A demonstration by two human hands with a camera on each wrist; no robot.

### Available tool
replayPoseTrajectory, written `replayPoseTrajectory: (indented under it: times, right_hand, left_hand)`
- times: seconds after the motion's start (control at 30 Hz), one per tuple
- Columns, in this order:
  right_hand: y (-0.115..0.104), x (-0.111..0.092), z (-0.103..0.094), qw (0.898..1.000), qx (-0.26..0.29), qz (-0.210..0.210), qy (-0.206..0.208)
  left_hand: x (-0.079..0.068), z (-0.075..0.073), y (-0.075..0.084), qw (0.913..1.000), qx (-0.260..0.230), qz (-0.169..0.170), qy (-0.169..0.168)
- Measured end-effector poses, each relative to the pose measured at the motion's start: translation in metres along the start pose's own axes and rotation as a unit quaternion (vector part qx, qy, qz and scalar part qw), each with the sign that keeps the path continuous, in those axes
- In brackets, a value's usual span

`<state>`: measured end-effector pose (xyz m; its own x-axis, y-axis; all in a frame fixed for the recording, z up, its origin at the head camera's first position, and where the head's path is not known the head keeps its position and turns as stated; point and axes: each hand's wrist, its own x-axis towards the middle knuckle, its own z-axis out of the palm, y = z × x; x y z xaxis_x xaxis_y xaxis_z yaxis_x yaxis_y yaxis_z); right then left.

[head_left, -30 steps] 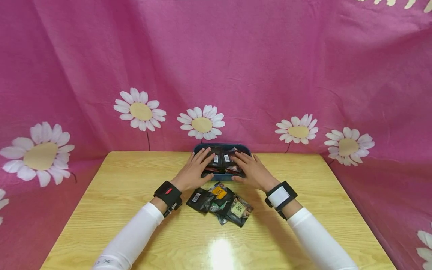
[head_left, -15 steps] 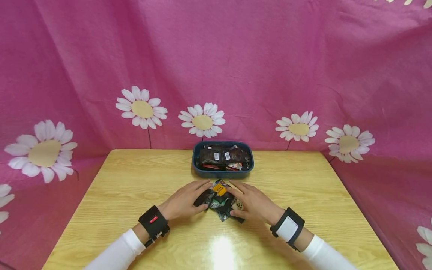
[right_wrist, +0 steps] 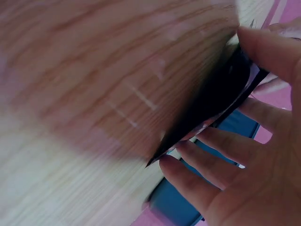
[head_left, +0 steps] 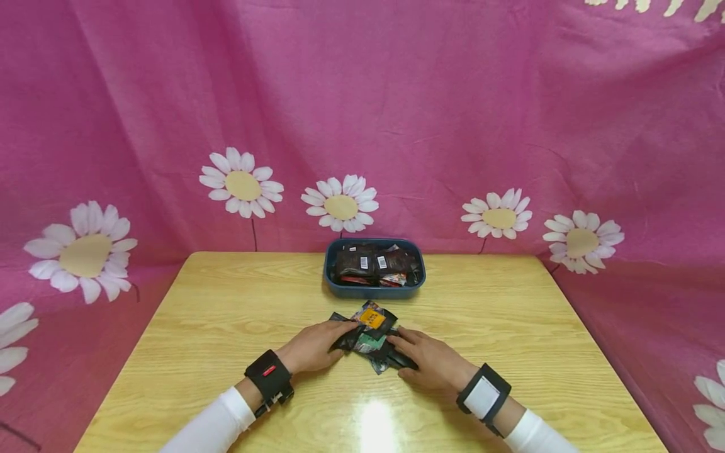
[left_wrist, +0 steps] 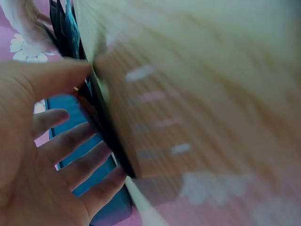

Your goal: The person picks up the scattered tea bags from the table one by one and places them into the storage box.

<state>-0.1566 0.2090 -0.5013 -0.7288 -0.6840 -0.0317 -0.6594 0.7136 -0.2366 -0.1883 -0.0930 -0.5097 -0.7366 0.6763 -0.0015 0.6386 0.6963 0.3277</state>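
Several small, flat black packets lie in an overlapping pile on the wooden table in the head view. On top is a packet with an orange label, beside one with a green patch. My left hand holds a black packet at the pile's left side between thumb and fingers. From the right, my right hand grips another black packet, tilted with its dark side showing. In the right wrist view, thumb and fingertips meet opposite edges of that dark packet.
A blue rectangular bin stands behind the pile, near the table's back edge. More black packets with barcode labels fill it. A pink cloth with white daisies hangs behind and around the wooden table.
Both hands have drawn back from the bin to the loose packets and taken hold of the outer ones. The right packet has tipped, hiding its pale label.
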Motion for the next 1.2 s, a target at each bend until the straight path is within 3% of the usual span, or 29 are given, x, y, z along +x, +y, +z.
replayPoseTrajectory:
  times: [0.3, 0.47, 0.67, 0.83, 1.0, 1.2]
  right_hand:
    - [0.0, -0.006, -0.002, 1.0, -0.002, -0.003, -0.007]
    - [0.002, -0.008, 0.001, 0.999, 0.0, -0.008, 0.032]
    - [0.008, -0.01, -0.001, 0.996, -0.02, 0.006, 0.092]
    - [0.014, -0.011, -0.011, 0.992, -0.019, 0.01, 0.122]
    - [0.019, -0.01, -0.029, 0.983, -0.037, -0.009, 0.177]
    - [0.023, 0.005, -0.058, 0.97, -0.054, -0.032, 0.235]
  left_hand:
    - [-0.005, -0.002, 0.002, 0.9984, 0.027, 0.034, 0.035]
    - [-0.007, 0.0, 0.003, 0.995, 0.027, 0.062, 0.073]
    - [-0.012, -0.006, 0.006, 0.9911, 0.035, 0.066, 0.109]
    - [-0.015, -0.019, 0.006, 0.9887, 0.025, 0.06, 0.135]
    - [-0.016, -0.04, 0.007, 0.9808, 0.028, 0.062, 0.183]
    - [-0.003, -0.071, 0.008, 0.9694, 0.061, 0.069, 0.227]
